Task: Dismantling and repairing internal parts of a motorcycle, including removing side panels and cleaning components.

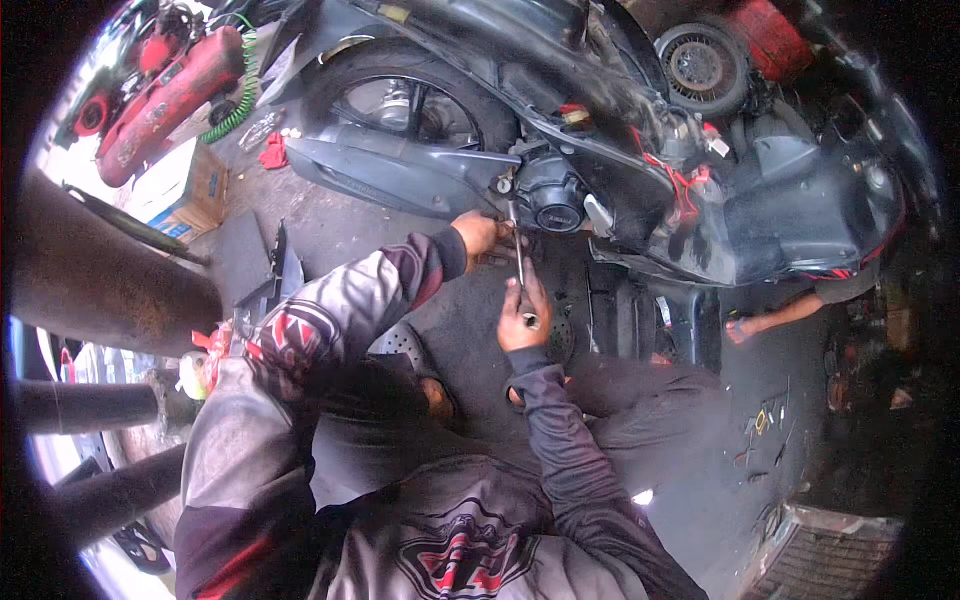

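A motorcycle engine's round dark cover [558, 208] faces me, with the grey exhaust muffler [385, 178] to its left. My right hand [526, 318] holds a slim metal socket wrench [519, 252]. Its shaft runs up toward the underside of the engine, and a round, hollow end shows at the palm. Close to the wrench's far end, my left hand [480, 236] has its fingers closed around the tool just below the engine. What the far end sits on is hidden by the fingers and shadow.
The motorcycle's rear wheel [410, 105] is behind the muffler. A red air compressor [170, 105] and a cardboard box [180, 190] stand at far left. Thick dark posts [100, 265] rise on my left. Another person's hand [742, 330] rests at right, above small tools [765, 420] on the floor.
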`<state>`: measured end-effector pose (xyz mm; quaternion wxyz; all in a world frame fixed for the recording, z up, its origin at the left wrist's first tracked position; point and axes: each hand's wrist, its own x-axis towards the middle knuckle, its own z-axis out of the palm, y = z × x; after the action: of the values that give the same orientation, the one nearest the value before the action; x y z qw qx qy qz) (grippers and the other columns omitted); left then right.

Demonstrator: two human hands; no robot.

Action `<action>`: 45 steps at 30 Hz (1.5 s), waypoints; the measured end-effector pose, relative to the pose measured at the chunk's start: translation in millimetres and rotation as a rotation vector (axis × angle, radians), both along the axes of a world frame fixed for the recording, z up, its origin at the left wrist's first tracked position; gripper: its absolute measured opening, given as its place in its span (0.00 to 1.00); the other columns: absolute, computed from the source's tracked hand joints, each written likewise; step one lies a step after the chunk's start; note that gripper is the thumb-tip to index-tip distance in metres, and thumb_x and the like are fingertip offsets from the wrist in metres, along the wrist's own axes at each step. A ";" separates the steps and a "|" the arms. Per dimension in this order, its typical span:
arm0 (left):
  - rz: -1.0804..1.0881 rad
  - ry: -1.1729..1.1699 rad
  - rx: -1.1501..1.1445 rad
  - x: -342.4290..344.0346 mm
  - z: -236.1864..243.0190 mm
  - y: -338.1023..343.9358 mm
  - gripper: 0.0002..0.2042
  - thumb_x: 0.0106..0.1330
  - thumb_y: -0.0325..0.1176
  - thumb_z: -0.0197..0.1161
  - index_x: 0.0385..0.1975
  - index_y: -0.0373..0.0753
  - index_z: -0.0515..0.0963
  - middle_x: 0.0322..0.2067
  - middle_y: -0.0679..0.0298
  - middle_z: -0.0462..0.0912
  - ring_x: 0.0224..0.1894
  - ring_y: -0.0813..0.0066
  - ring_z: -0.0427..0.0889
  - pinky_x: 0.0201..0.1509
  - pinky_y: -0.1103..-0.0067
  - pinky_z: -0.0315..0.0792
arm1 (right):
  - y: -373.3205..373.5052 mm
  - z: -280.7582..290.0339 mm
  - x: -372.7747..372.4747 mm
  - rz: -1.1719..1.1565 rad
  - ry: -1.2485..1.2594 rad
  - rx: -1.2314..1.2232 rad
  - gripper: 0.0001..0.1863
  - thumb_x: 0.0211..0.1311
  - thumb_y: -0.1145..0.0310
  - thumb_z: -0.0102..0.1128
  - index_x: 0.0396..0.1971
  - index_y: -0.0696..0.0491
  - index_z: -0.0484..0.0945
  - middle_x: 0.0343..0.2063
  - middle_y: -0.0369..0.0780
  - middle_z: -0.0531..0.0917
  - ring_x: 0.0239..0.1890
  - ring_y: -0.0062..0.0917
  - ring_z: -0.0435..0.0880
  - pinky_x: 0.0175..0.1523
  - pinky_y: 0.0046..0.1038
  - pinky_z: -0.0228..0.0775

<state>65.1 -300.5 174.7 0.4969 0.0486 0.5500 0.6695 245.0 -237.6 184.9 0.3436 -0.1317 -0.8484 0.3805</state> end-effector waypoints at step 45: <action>0.006 -0.046 -0.114 -48.3 31.4 30.2 0.12 0.63 0.31 0.63 0.39 0.28 0.74 0.31 0.52 0.81 0.31 0.59 0.83 0.33 0.67 0.81 | -14.7 -50.3 -2.6 0.174 -0.192 -1.524 0.25 0.68 0.54 0.50 0.54 0.59 0.67 0.38 0.45 0.81 0.37 0.30 0.81 0.42 0.32 0.75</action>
<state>16.8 -270.4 206.1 0.5095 0.0033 0.5760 0.6393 242.4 -252.3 134.6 0.0519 -0.2971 -0.3858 0.8719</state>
